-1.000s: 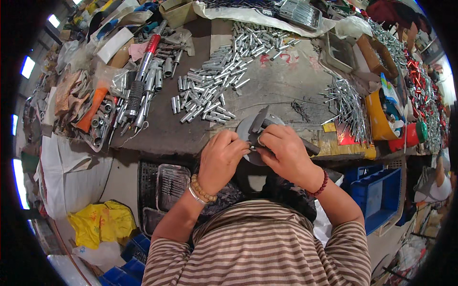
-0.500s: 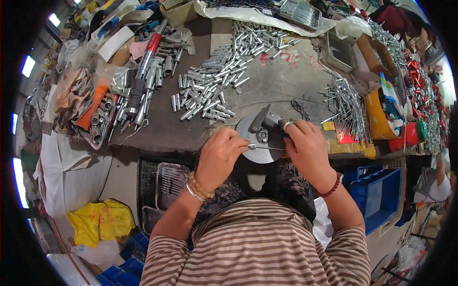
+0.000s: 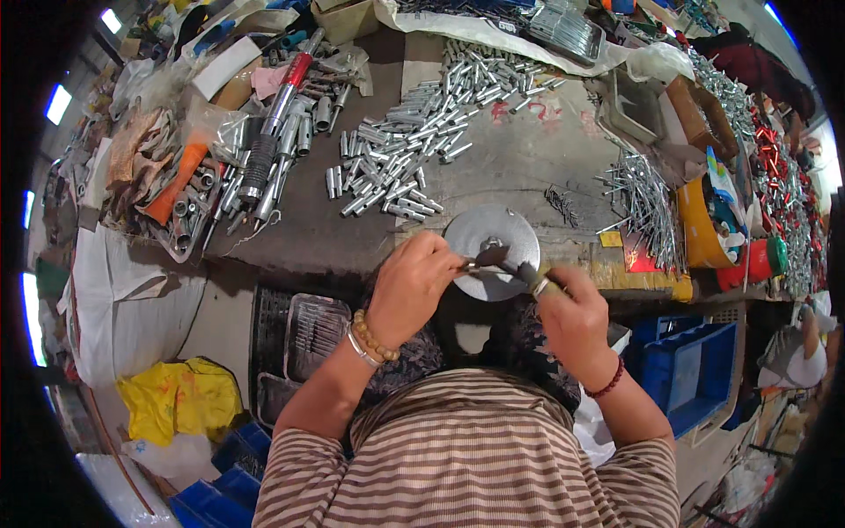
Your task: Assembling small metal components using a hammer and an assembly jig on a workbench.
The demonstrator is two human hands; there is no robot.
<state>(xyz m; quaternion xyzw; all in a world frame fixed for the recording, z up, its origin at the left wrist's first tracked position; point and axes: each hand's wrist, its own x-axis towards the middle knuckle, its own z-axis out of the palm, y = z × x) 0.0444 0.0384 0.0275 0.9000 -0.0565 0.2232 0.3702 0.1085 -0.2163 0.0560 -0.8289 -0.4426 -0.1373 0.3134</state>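
Left hand pinches a small dark part at its fingertips, over the round metal disc at the bench edge; right hand has fingers curled around a thin tool touching that part. Looks like mid-assembly, fitting tool to part; next move likely needs steady alignment, part staying between both sets of fingers.

The worn grey surface carries a wide scatter of short silver metal tubes across its middle. To the left lies a heap of tools and larger metal sleeves beside an orange piece. A bundle of thin metal pins lies at the right, with a small dark cluster of bits nearby. A round metal disc rests at the near edge.
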